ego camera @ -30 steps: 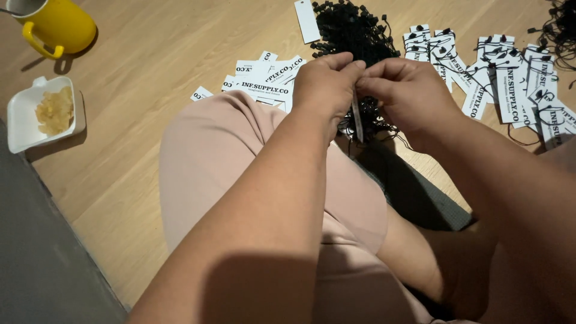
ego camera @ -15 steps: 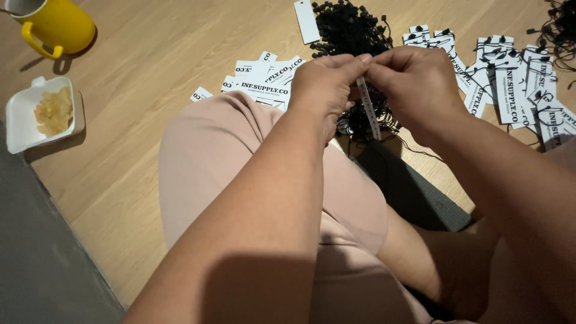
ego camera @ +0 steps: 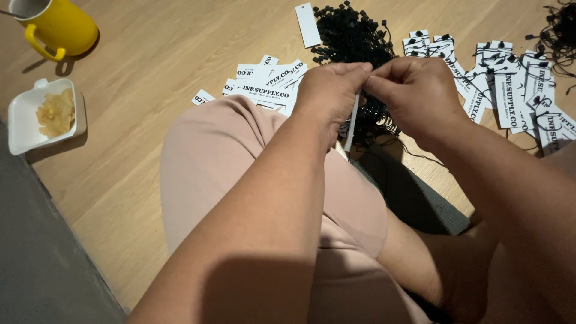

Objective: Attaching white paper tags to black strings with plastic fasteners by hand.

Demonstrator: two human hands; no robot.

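Viewing from the head camera, the only view supplied: the left hand (ego camera: 329, 93) and the right hand (ego camera: 414, 93) meet fingertip to fingertip above the raised knee in pale pink fabric (ego camera: 240, 174). The left hand is pinched narrow on the top of a white rectangular card tag (ego camera: 351, 127), which hangs edge-on below it; the right hand is likewise pinched close at the tag's top, apparently on a thin black string, though the string itself is too fine to confirm. A heap of black looped strings (ego camera: 354, 42) lies on the light wooden floor (ego camera: 150, 78) at twelve o'clock from the hands. Unstrung white printed tags (ego camera: 264, 84) lie at ten o'clock; strung tags in a row (ego camera: 510, 84) lie at two o'clock. A yellow mug (ego camera: 57, 24) and a white dish of pale food (ego camera: 45, 114) sit well apart at nine to ten o'clock. Judgement: sound threading requires the tag held steady by its edges, the hole kept unobstructed, and the loop fed straight through before tightening.
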